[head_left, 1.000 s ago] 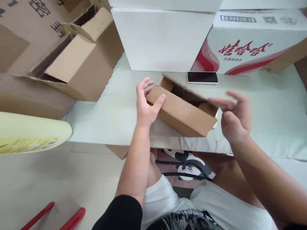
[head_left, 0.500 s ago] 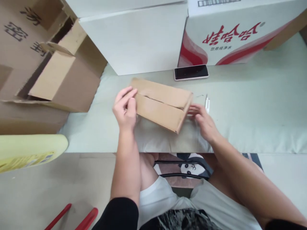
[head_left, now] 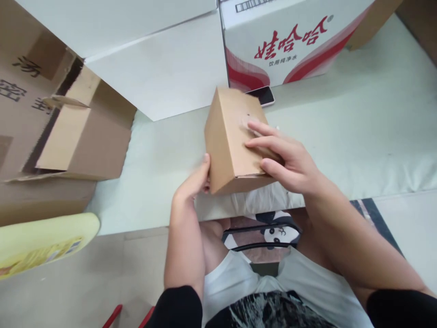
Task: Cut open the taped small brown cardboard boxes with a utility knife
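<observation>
A small brown cardboard box (head_left: 218, 141) is tilted up over the front of the pale green cloth surface, one face turned toward my right hand. Gripping its lower left edge is my left hand (head_left: 193, 180), the thumb up along the side and the other fingers mostly hidden. My right hand (head_left: 285, 157) lies over the right face with its fingers spread, the fingertips at the cardboard. Behind the box, a phone (head_left: 264, 96) is partly covered by it.
White cartons (head_left: 160, 73) stand along the back, one a red-printed carton (head_left: 283, 50). Large opened cardboard boxes (head_left: 99, 136) fill the left. A yellow-green rounded object (head_left: 51, 232) juts in at the lower left. The green cloth (head_left: 358, 132) ends at a front edge above my lap.
The box has been turned from lying nearly flat to standing tilted. My left hand has moved to its lower edge, and my right hand has come over its face. The camera view has shifted.
</observation>
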A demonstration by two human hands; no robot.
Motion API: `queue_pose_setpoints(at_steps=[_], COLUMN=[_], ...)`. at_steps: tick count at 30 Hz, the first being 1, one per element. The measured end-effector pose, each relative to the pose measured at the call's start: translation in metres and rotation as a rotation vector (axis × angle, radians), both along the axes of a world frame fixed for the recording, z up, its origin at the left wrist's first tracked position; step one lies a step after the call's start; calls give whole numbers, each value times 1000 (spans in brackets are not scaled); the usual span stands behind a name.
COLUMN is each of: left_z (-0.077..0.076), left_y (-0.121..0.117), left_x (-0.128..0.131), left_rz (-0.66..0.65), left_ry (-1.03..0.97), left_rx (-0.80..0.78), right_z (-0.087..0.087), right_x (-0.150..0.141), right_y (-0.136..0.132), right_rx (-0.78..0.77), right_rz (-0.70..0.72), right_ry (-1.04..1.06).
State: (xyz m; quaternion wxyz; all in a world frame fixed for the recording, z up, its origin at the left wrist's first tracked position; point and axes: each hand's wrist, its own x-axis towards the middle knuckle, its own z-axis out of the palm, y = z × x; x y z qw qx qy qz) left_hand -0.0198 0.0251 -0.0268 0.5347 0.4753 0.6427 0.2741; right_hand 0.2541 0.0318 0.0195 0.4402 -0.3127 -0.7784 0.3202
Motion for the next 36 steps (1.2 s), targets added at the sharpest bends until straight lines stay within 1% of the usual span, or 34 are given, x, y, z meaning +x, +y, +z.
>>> queue_pose_setpoints(at_steps=[1, 2, 3, 4, 5, 6, 7, 8, 9, 10, 11, 12, 13, 14, 15, 16, 17, 18, 19, 22, 23, 24, 25, 27, 28, 29, 30, 31, 33, 34, 35, 36], left_z=[1, 3, 4, 6, 7, 8, 8, 9, 8, 8, 7, 7, 7, 6, 6, 5, 5, 5, 5, 5, 5, 6, 7, 9, 10, 12, 13, 13, 14, 14, 14, 14], left_y=[0, 1, 3, 5, 8, 10, 12, 13, 14, 14, 14, 13, 12, 11, 11, 10, 9, 9, 8, 4, 2, -1, -4, -11, -15, -19, -22, -24, -28, -28, -28, -28], left_x=[-2, -4, -6, -8, -10, -10, -11, -11, -11, -11, -12, -12, -14, -15, -16, -16, -16, -14, -11, 4, 11, 18, 25, 38, 44, 49, 53, 57, 62, 64, 65, 66], left_rz=[-6, 56, 151, 247, 285, 238, 125, -6, -113, -181, -209, -210, -202, -197, -192, -185, -177, -173, -173, -182, -177, -160, -142, -113, -109, -111, -114, -116, -112, -109, -103, -100], left_ry=[85, 149, 169, 146, 97, 47, 17, 18, 38, 60, 70, 64, 50, 38, 31, 28, 32, 42, 60, 115, 122, 123, 126, 144, 163, 186, 209, 225, 238, 237, 236, 235], left_rx=[-68, -18, 142, 381, 625, 823, 957, 1023, 1043, 1039, 1023, 1004, 990, 983, 980, 980, 981, 983, 987, 1021, 1038, 1056, 1067, 1091, 1102, 1113, 1121, 1130, 1157, 1174, 1190, 1201], right_z=[2, 3, 3, 2, 0, -2, -4, -6, -8, -11, -13, -15, -17, -19, -21, -22, -23, -24, -24, -18, -15, -11, -6, 5, 11, 17, 23, 29, 40, 44, 46, 48], right_x=[3, 3, 3, 0, -3, -7, -10, -12, -12, -11, -8, -3, 2, 7, 11, 15, 17, 18, 19, 19, 19, 20, 21, 20, 19, 16, 13, 10, 2, -1, -3, -5], right_y=[0, -1, -2, -3, -5, -6, -7, -8, -7, -6, -4, -1, 2, 5, 7, 9, 11, 12, 13, 17, 19, 21, 24, 27, 27, 25, 22, 17, 3, -5, -12, -19], right_rx=[-2, 5, 18, 31, 44, 57, 65, 59, 32, -22, -107, -220, -350, -472, -563, -617, -639, -646, -656, -708, -690, -639, -556, -338, -220, -119, -33, 20, 40, 7, -12, -48], right_rz=[10, 34, 70, 117, 168, 205, 199, 121, -33, -240, -453, -629, -719, -732, -695, -641, -597, -577, -575, -603, -608, -600, -590, -587, -595, -606, -619, -621, -605, -612, -635, -660], right_ry=[-12, -19, -26, -32, -41, -52, -66, -88, -132, -211, -326, -474, -645, -807, -936, -1013, -1026, -970, -830, -240, -46, 125, 267, 491, 567, 602, 623, 641, 646, 627, 565, 460])
